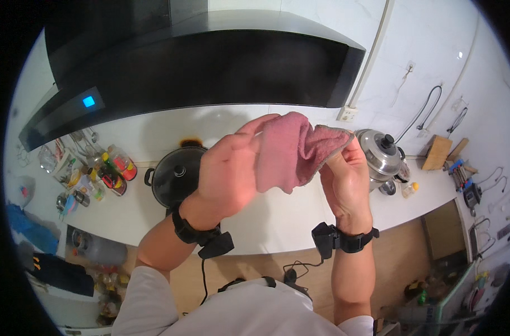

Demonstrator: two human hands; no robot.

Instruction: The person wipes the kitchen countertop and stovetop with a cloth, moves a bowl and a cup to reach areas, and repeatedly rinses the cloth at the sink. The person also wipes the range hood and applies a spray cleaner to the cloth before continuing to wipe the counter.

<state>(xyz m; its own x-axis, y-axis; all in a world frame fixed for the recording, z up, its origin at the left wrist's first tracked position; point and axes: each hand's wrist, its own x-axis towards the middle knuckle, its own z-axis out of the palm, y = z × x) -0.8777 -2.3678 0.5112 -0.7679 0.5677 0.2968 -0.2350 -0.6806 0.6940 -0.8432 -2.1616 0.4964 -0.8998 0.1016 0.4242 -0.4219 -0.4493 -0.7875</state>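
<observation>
A pink cloth (pixel 284 147) with a darker edge is held up in front of me, above the white counter and just below the range hood. My right hand (pixel 347 176) pinches its right corner between thumb and fingers. At the cloth's left side is my left hand (pixel 234 168), slightly blurred, its fingers partly hidden behind the fabric; whether they grip it cannot be made out. Each wrist wears a black strap with a small black device. Behind my left hand, a black pan with a glass lid (pixel 175 174) stands on the counter.
The black range hood (pixel 221 71) spans the upper view. Sauce bottles (pixel 122 164) and utensils crowd the left counter end. At right stand a lidded steel pot (pixel 378 153), a small jar with a yellow cap (pixel 410 190) and a wooden board (pixel 437 152). A gas cylinder (pixel 103 250) sits below left.
</observation>
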